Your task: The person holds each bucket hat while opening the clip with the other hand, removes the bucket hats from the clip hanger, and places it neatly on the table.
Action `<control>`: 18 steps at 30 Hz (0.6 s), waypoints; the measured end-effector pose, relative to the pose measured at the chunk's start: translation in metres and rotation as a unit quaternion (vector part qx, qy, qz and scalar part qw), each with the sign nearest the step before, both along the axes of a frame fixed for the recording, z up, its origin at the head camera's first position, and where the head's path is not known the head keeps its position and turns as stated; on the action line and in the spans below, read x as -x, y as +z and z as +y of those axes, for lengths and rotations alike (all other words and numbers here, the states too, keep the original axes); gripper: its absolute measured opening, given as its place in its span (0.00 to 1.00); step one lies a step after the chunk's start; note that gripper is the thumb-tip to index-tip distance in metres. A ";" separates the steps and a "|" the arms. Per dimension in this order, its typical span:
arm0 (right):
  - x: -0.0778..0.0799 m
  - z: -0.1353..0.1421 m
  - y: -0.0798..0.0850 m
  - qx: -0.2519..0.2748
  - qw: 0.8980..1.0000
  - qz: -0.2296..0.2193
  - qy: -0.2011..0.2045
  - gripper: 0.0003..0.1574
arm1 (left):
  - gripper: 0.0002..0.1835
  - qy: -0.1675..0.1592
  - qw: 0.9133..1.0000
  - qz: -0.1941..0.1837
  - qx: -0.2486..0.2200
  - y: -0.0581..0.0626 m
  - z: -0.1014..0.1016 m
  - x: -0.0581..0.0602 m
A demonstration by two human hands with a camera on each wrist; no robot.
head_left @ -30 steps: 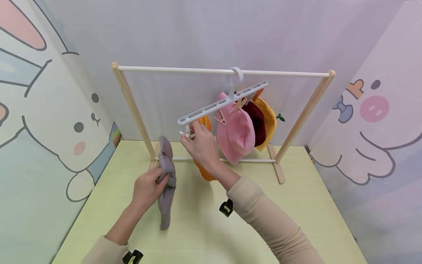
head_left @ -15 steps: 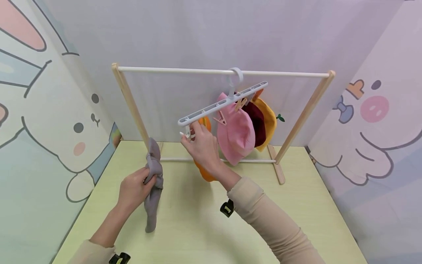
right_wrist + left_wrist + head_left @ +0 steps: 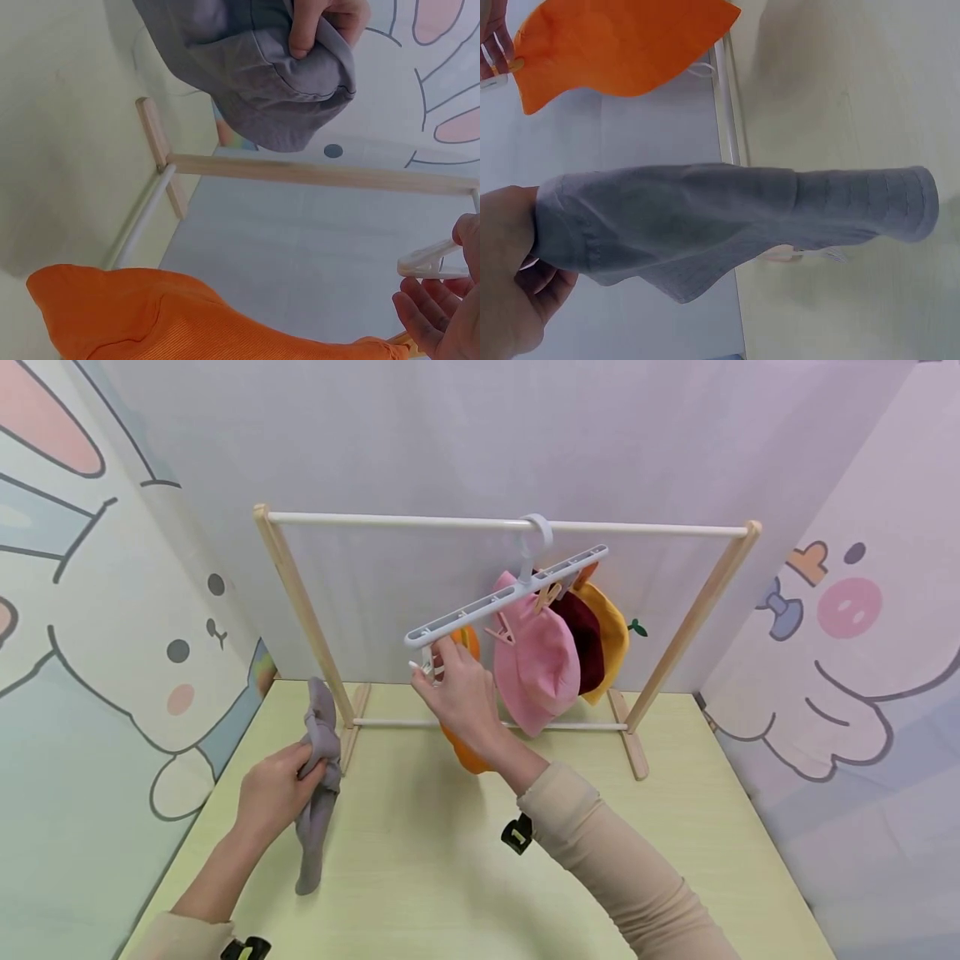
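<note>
My left hand (image 3: 273, 789) grips a grey bucket hat (image 3: 318, 818) by its folded top, holding it up at the left of the rack; in the left wrist view the hat (image 3: 690, 214) stretches across the middle. At the near end of a pale grey hanger (image 3: 487, 607), my right hand (image 3: 467, 693) pinches a white clothespin (image 3: 427, 662). The right wrist view shows that clothespin (image 3: 424, 262) between thumb and fingers, with no cloth in it. Beside it hangs an orange hat (image 3: 467, 756), partly hidden behind the right hand.
Pink (image 3: 536, 668), dark red (image 3: 581, 635) and yellow (image 3: 611, 635) hats hang farther along the hanger, held by clothespins. The hanger hooks over the white top bar (image 3: 390, 518) of a wooden-legged rack standing on a pale yellow table (image 3: 585, 852). Cartoon-printed walls enclose it.
My left hand has carried the grey hat leftward, away from the hanger and past the rack's left leg. The right hand has stayed at the white clothespin.
</note>
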State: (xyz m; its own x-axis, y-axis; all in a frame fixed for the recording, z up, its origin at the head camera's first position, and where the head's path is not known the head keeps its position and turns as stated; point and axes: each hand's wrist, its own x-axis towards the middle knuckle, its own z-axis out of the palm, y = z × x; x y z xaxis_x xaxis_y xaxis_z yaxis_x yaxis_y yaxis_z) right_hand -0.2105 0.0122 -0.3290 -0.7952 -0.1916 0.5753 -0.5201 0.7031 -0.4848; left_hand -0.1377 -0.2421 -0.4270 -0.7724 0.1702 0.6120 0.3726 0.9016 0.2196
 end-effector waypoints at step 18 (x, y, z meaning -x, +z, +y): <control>0.001 0.002 0.001 -0.007 1.000 -0.010 0.011 0.17 | 0.18 0.035 0.995 -0.074 0.049 0.004 -0.041 0.004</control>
State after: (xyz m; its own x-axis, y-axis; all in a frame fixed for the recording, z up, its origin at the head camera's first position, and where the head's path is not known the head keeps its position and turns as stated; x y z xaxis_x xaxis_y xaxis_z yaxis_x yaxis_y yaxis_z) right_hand -0.2117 0.0146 -0.3275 -0.8020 -0.2176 0.5563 -0.5259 0.6989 -0.4848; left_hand -0.1420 -0.2829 -0.4231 -0.8650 0.1654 0.4738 0.2779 0.9440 0.1779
